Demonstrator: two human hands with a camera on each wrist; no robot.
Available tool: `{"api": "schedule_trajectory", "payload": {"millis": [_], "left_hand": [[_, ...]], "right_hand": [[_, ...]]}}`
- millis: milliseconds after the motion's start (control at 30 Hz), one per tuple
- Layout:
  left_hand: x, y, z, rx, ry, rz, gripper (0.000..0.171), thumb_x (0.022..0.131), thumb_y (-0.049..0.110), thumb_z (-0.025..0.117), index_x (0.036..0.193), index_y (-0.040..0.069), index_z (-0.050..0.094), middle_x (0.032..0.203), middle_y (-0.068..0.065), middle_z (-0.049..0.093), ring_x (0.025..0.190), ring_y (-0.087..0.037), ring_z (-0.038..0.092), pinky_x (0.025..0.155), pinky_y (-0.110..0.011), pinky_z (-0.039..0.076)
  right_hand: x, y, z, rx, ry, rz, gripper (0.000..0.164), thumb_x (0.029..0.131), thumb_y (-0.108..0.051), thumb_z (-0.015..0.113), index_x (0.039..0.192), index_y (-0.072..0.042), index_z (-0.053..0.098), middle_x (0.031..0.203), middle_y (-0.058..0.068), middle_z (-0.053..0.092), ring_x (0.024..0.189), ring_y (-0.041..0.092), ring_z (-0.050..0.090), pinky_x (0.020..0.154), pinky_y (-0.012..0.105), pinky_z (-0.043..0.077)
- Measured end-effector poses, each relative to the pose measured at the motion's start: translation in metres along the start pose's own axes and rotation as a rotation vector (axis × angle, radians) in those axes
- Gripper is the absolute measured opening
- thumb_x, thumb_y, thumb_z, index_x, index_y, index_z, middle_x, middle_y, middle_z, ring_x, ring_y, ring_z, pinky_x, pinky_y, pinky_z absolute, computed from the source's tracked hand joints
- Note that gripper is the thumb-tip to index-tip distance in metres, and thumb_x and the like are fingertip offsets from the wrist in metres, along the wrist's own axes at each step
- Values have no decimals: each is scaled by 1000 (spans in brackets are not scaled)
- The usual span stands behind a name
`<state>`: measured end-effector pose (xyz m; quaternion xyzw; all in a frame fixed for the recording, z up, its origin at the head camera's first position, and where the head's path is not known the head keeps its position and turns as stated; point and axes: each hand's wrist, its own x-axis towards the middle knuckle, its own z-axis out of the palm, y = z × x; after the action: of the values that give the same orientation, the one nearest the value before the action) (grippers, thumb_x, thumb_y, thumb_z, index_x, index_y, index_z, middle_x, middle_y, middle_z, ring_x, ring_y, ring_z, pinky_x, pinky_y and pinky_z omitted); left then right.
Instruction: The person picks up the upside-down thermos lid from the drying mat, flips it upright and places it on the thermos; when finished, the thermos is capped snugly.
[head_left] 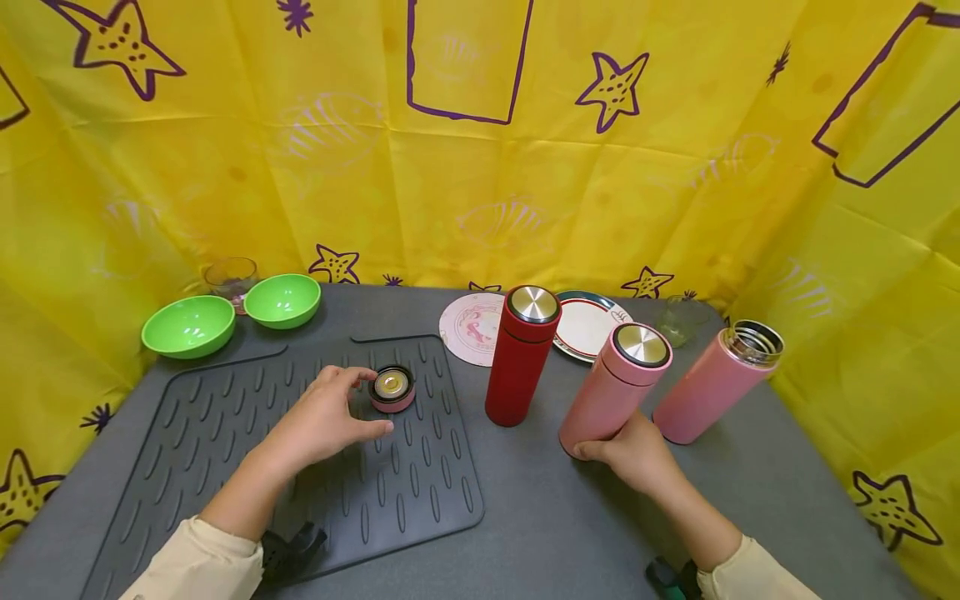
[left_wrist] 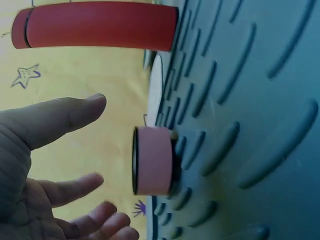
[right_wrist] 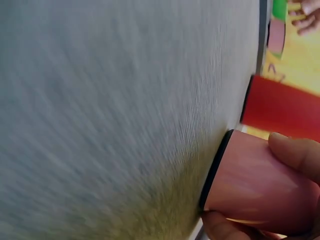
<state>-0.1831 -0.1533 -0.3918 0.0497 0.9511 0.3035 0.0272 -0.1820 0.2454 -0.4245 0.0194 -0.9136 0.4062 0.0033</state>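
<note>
My left hand is over the grey ribbed mat, thumb and fingers spread apart. Just past its fingertips sits a pink bottle lid, its inner side facing up. In the left wrist view a gap shows between the fingers and this lid. Low on its body, my right hand grips a pink thermos bottle that has a silver-topped lid on. Left of it stands a red thermos bottle, also lidded. To its right is a second pink thermos bottle with its steel mouth uncovered.
Two green bowls are at the back left, with a clear glass behind them. A round pink patterned disc and a white plate lie behind the bottles. Another glass is at the back right. A yellow curtain encloses the table.
</note>
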Motion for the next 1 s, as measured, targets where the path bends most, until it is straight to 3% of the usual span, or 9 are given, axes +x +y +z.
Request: {"api": "schedule_trajectory", "payload": {"millis": [133,267,667,1000], "left_hand": [[8,-6,4,21,-29,-25,91,74,41,85,143,2,41,140,-27,34,125,-46,39,94,-65,39],[15,-8,6,31,-61,-24,98,73,39,86,147,1,35,145,-28,30,130,-49,35,97,-65,36],[26,-9,8,38,-129,-47,100,73,35,87,149,-1,32,147,-32,32,132,-50,34,101,-66,32],[38,-7,14,70,-126,-64,100,74,35,86,148,-3,32,144,-32,36,128,-49,40,99,-64,35]], "right_hand": [[13,5,-5,-18,24,20,56,69,-21,88,110,0,57,99,10,67,83,22,60,72,36,48],[23,9,-7,-9,37,40,58,72,-21,85,116,1,53,105,13,65,89,26,60,76,37,47],[36,14,-10,28,75,30,62,73,-18,85,121,1,50,112,17,63,96,29,59,82,41,46],[35,16,-10,40,62,61,72,74,-21,86,129,2,44,120,20,58,104,33,58,88,45,46]]}}
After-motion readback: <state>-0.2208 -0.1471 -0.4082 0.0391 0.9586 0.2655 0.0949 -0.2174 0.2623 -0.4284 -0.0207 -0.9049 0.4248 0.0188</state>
